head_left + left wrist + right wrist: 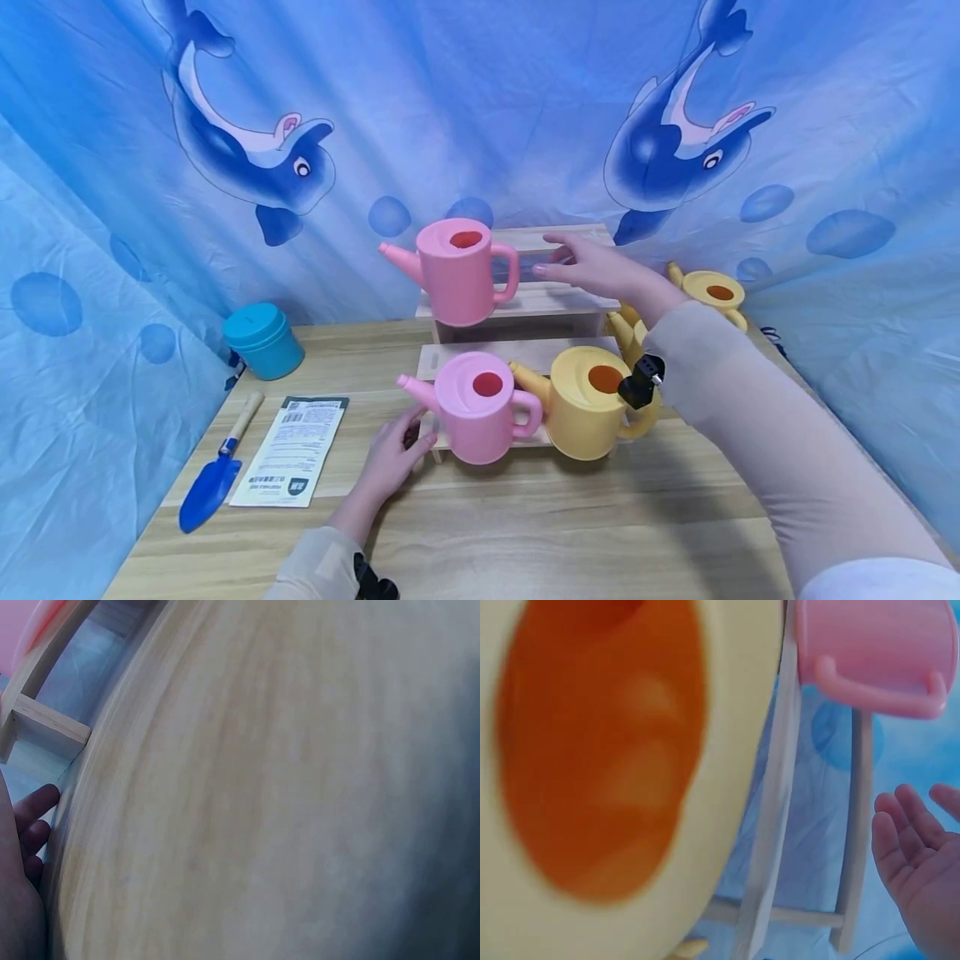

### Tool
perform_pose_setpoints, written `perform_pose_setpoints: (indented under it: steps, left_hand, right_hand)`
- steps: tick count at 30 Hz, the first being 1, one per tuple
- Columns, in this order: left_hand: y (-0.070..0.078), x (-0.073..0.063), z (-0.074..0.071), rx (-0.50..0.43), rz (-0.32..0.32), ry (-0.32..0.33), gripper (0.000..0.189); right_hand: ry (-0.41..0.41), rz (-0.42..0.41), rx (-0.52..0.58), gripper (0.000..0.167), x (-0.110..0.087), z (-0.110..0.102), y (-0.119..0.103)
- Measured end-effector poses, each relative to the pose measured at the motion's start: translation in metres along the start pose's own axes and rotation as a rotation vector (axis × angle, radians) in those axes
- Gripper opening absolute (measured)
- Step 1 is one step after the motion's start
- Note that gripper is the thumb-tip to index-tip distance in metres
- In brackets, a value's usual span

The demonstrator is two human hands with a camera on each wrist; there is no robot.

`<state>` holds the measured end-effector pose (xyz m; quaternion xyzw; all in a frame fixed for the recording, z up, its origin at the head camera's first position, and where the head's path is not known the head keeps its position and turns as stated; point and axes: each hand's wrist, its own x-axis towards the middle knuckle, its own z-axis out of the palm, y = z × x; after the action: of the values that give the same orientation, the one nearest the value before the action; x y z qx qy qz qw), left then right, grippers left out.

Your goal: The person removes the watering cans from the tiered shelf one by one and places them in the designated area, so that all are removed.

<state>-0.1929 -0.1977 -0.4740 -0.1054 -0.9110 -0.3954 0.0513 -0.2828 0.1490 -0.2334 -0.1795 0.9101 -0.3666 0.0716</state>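
Note:
A tiered wooden stand (536,298) holds the watering cans. On its upper part sits a darker pink watering can (459,287); lower down, a lighter pink one (476,427) stands beside a yellow watering can (577,421). My right hand (596,265) is just right of the upper pink can's handle, fingers extended, holding nothing; the right wrist view shows a gap between the hand and that handle (881,699). Down by the stand's lower left end is my left hand (393,452), its fingers loosely bent. Whether they touch the wood is unclear.
More yellow watering cans (716,292) stand at the right, partly behind my right arm. On the left are a teal lidded tub (264,342), a blue trowel (210,490) and a seed packet (292,454). A blue dolphin curtain (465,108) hangs behind.

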Motion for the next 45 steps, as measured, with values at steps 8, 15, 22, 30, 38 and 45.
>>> perform_pose_setpoints:
  steps: [8, 15, 22, 30, 38, 45]
  left_hand:
    - [-0.002, -0.001, 0.0, -0.007, -0.022, -0.021, 0.06]
    - [-0.003, -0.003, -0.001, -0.011, -0.041, -0.019, 0.061]
    - [-0.003, -0.003, 0.0, -0.009, -0.014, -0.013, 0.06]
    - [-0.001, -0.001, 0.0, -0.013, -0.03, -0.024, 0.062]
    - [0.001, 0.002, -0.001, -0.011, -0.007, -0.025, 0.061]
    - [-0.001, 0.003, 0.0, 0.002, -0.017, -0.03, 0.062]
  right_hand:
    - [-0.029, -0.02, 0.008, 0.081, 0.013, 0.014, -0.025]
    - [-0.027, -0.052, 0.04, 0.087, 0.024, 0.024, -0.042]
    - [-0.019, -0.061, 0.049, 0.088, 0.033, 0.03, -0.049]
    - [0.001, -0.061, 0.097, 0.09, 0.044, 0.036, -0.055]
    - [0.039, -0.059, 0.157, 0.085, 0.052, 0.043, -0.059]
    - [0.057, -0.032, 0.119, 0.084, 0.052, 0.044, -0.058]
